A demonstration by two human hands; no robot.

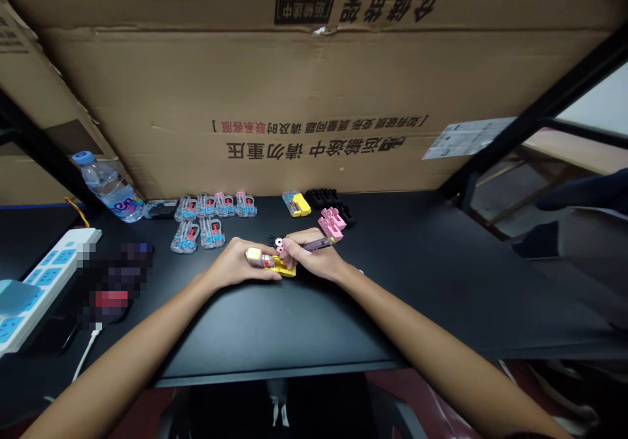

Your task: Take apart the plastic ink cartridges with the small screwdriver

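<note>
Yellow plastic shows under our fingers: a small yellow part [283, 269] lies on the black desk [275, 328], with a clear piece with a cream cap [259, 256] pressed onto it by our left hand [235, 265], fingers closed over it. Our right hand [314, 259] grips a purple screwdriver [316, 245], tip down at the joint — we judge the fastening step is in hand, and it calls for steady downward pressure. Just behind lie pink washers [279, 243] and pink parts [332, 222]; further back, finished clear units [206, 220] and a water bottle [110, 187].
</note>
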